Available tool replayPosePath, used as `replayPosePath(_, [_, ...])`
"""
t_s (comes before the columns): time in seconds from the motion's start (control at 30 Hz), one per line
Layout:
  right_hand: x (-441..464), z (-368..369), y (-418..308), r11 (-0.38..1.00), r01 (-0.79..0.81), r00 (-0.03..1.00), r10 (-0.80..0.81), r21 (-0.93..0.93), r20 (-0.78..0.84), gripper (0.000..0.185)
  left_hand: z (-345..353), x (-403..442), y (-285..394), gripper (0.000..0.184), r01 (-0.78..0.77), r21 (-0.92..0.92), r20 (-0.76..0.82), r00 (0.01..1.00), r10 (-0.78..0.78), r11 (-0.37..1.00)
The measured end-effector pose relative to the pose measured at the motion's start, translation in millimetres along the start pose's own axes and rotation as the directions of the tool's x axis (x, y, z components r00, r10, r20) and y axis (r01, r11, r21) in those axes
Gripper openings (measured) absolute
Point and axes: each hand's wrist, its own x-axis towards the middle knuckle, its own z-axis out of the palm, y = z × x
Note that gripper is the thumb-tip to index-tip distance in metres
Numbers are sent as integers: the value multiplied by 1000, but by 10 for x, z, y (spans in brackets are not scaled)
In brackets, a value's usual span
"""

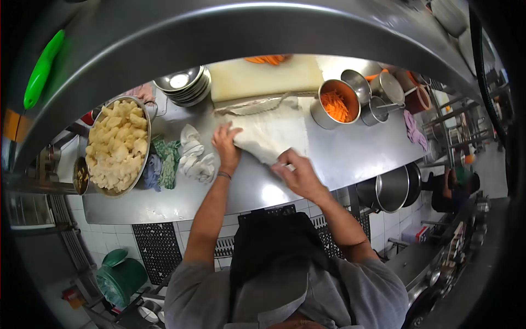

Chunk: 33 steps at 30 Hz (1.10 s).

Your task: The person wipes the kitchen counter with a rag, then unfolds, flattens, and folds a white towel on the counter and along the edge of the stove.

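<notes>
A white cloth (268, 131) lies partly spread on the steel worktop, its near edge slanting and rumpled, with a darker strip along its far edge. At the cloth's left side is my left hand (226, 147), thumb apart from the fingers and touching the fabric. My right hand (298, 174) is closed on the cloth's near right corner; its fingertips are slightly blurred. Just beyond the cloth sits a pale cutting board (263, 82), with orange carrot pieces (267, 58) at its far edge, partly hidden by the overhead shelf.
Left stand a large bowl of cauliflower florets (118, 145), crumpled white (194, 156) and green (167, 159) cloths, and stacked metal bowls (186, 85). Right is a pot (329, 122) of shredded carrot (335, 107). A steel shelf (246, 35) overhangs the far side. Another person (452, 189) is far right.
</notes>
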Motion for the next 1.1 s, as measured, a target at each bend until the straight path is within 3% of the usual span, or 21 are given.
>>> replayPosePath(0.07, [-81, -368, -102, 992, 126, 980, -122, 12, -157, 15, -69, 154, -10, 32, 5, -1, -16, 1000, -5, 1000])
replayPosePath(0.13, [-224, -754, -256, 993, 21, 981, 2, 115, -195, 16, -256, 352, 67, 31, -27, -22, -16, 1000, 27, 999])
replayPosePath(0.23, [-435, -1265, -582, 982, 131, 943, -82, 133, -322, 18, -719, 502, 335, 29, 23, -558, 117, 992, 51, 829])
replayPosePath(0.27, [-525, -1420, -712, 982, 121, 926, -58, 147, -374, 18, -965, 559, 546, 29, -105, -496, 72, 984, 161, 862])
replayPosePath(0.4, [-830, -1984, -914, 988, 144, 896, -110, 47, -430, 18, -2212, 676, 1285, 31, 3, -454, 437, 872, 220, 891])
replayPosePath(0.5, [-863, -2215, -868, 993, 78, 920, -104, -83, -378, 18, -2695, 640, 1497, 27, 215, -518, 574, 805, 150, 828])
replayPosePath(0.53, [-806, -2237, -812, 981, 89, 932, -144, -175, -334, 19, -2790, 620, 1540, 16, 278, -456, 588, 807, 52, 845])
replayPosePath(0.7, [-464, -2132, -281, 879, 209, 941, -300, -428, -156, 16, -2725, 472, 1290, 15, 238, -386, 400, 914, -71, 891])
replayPosePath(0.8, [-170, -2093, -1, 847, 256, 921, -359, -465, -148, 12, -2868, 517, 1221, 18, 213, -298, 308, 944, -117, 931])
replayPosePath(0.9, [51, -2057, -16, 876, 260, 899, -373, -406, -228, 11, -2922, 520, 1326, 20, 181, -342, 244, 965, -99, 922])
replayPosePath(1.03, [146, -2033, -40, 803, 341, 861, -475, -488, -181, 15, -2807, 406, 1405, 20, 88, -402, 129, 991, -39, 911])
replayPosePath(1.1, [175, -1977, 0, 751, 391, 841, -527, -533, -126, 15, -2592, 325, 1117, 20, 165, -305, 183, 977, -113, 938])
